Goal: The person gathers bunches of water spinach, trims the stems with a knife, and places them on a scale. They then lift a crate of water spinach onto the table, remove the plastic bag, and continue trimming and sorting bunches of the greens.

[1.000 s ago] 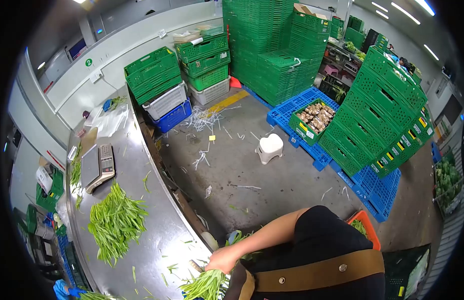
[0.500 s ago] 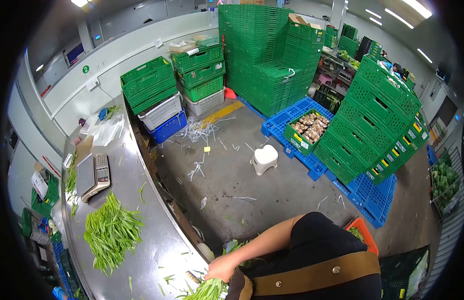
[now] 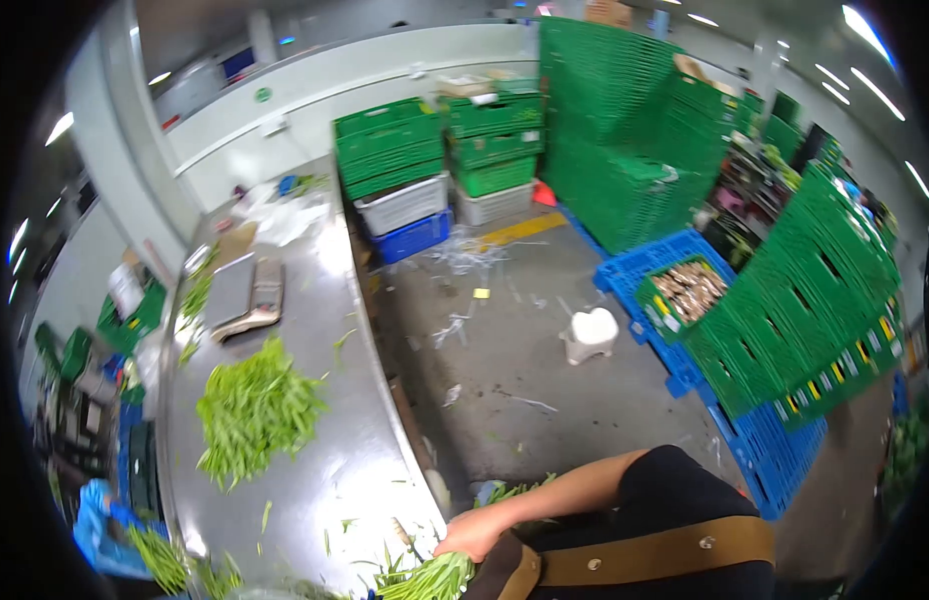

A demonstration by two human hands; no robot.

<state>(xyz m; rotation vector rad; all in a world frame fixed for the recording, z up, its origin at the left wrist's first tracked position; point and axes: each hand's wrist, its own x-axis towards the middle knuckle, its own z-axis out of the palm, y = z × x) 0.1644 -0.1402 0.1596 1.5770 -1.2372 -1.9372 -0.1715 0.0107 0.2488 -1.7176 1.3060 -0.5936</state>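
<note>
My right hand [image 3: 472, 535] is closed at the near edge of the steel table, its fingers wrapped round a bunch of long-stemmed leafy greens [image 3: 425, 580]. Close to my fingers lies a small brownish stick-like piece [image 3: 403, 536], whose kind I cannot make out. More greens [image 3: 515, 490] show behind my forearm. Farther up the steel table [image 3: 360, 430] a large pile of leafy greens [image 3: 260, 412] is spread with its leaves toward me, and loose leaves are scattered between. My left hand is out of the picture.
A scale [image 3: 250, 298] stands beyond the pile. Across the table, another person's blue-gloved hand [image 3: 120, 515] is near more greens [image 3: 160, 558]. A white stool [image 3: 591, 335], blue pallets [image 3: 775, 450] and stacked green crates [image 3: 795, 290] occupy the floor at right.
The view has swung left, so the scene sits farther right and the other person's blue sleeve and greens now show at lower left. My right hand keeps its grip on the greens.
</note>
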